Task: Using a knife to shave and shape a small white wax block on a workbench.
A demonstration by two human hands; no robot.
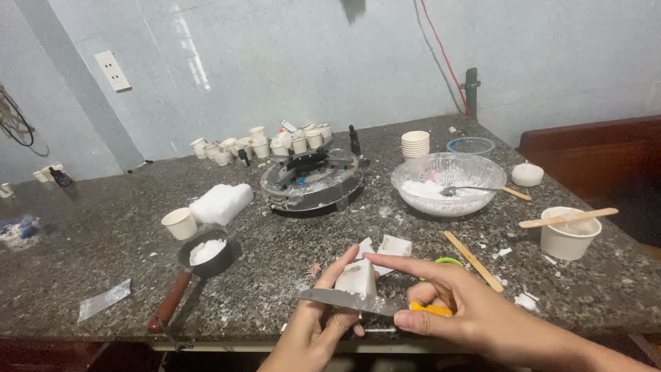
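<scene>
Containers first. We note a clear glass bowl (449, 180) at right centre of the granite bench (103, 255), holding white powder with a spoon (468, 189) lying in it. Behind it, one smaller clear bowl (471, 145); contents not readable. A small dark saucepan (205, 253) with a reddish handle, near the front left, holds a heap of white powder. One paper cup (180, 223) just behind it, contents not visible. One paper cup at the right (569, 233) carries a wooden stick (567, 218) across its rim. A stack of paper cups (415, 144) stands beside the glass bowl; the number in it is not countable. A row of small white cups (261, 146) along the wall, roughly a dozen.

Counts: three wooden sticks in view, one white bagged block (221, 202), one round machine (312, 180) at centre.

Grip: our left hand (317, 331) pinches a white wax wedge (357, 278) between thumb and fingers, above the front edge of the bench. Our right hand (475, 313) is closed round the yellow handle of a knife (358, 302), forefinger stretched along the wedge top, blade flat against the wedge's base.
</scene>
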